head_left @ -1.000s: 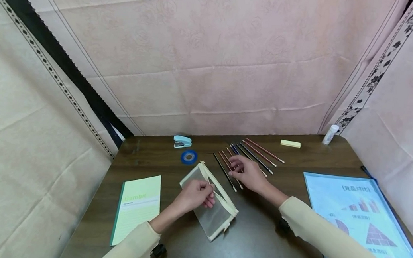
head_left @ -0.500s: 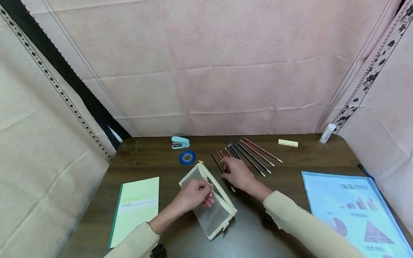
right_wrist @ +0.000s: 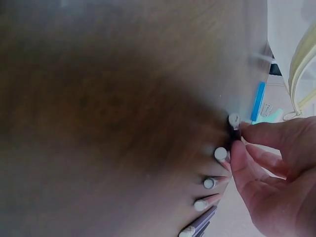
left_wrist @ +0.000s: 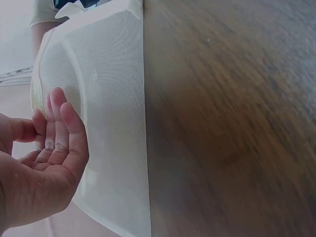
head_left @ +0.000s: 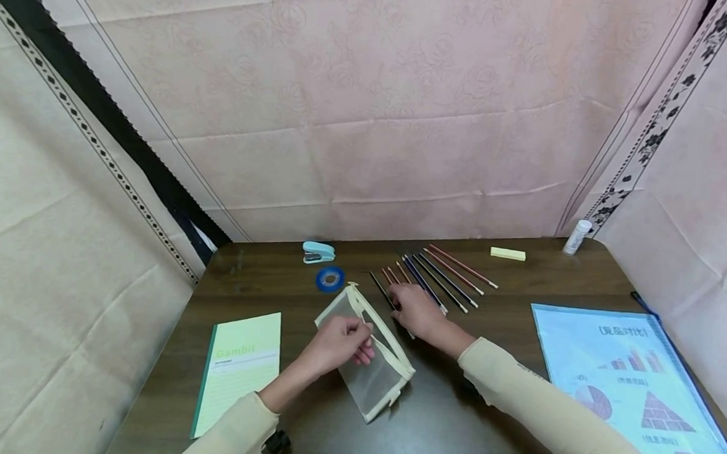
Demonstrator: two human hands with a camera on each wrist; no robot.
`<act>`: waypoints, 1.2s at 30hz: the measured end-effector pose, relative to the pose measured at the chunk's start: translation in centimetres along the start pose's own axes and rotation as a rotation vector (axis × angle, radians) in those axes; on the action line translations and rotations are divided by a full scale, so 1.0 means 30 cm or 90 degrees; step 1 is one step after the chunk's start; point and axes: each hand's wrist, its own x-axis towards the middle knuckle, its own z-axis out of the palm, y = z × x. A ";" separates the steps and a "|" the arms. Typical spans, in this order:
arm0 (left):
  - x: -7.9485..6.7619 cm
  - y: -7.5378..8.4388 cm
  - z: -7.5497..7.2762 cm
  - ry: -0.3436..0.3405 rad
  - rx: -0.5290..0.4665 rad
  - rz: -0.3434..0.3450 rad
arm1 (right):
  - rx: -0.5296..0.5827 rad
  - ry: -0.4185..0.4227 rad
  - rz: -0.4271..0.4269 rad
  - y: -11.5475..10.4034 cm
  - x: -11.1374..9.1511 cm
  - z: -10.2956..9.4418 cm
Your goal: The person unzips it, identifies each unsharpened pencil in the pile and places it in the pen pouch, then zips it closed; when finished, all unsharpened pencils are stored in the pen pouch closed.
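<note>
My left hand (head_left: 338, 341) pinches the open rim of a cream-edged mesh zip pouch (head_left: 368, 383), which stands tilted on the desk with its mouth toward the pencils. In the left wrist view, the thumb and index finger meet at the rim, the other fingers lying in front of the mesh (left_wrist: 116, 98). My right hand (head_left: 419, 312) is over the near left end of a row of pencils. Its thumb and index finger pinch a dark pencil (right_wrist: 234, 121) near the white-tipped end. Several more pencils (head_left: 452, 270) lie side by side, some reddish, some dark.
A light blue stapler (head_left: 319, 253) and a blue tape roll (head_left: 330, 279) sit behind the pouch. A green notebook (head_left: 239, 373) lies left, a blue document folder (head_left: 637, 387) right. A yellow block (head_left: 508, 253) and a white glue stick (head_left: 577, 237) are at the back.
My right hand has moved left along the row of pencils and now grips the dark leftmost one. My left hand keeps its hold on the pouch rim.
</note>
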 end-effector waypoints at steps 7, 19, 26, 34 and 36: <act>0.001 0.008 0.006 -0.008 -0.010 0.005 | 0.003 -0.002 0.016 -0.018 -0.008 -0.010; -0.003 0.005 0.000 -0.003 0.003 0.005 | -0.035 0.044 0.026 -0.034 -0.015 0.008; -0.002 -0.004 0.000 -0.001 0.004 0.014 | -0.001 0.081 0.017 -0.047 -0.034 -0.009; 0.005 -0.010 -0.003 0.000 -0.003 0.013 | 0.086 0.144 0.019 -0.069 -0.070 -0.066; 0.006 -0.013 -0.004 -0.002 -0.006 0.014 | 0.115 0.159 0.017 -0.079 -0.080 -0.079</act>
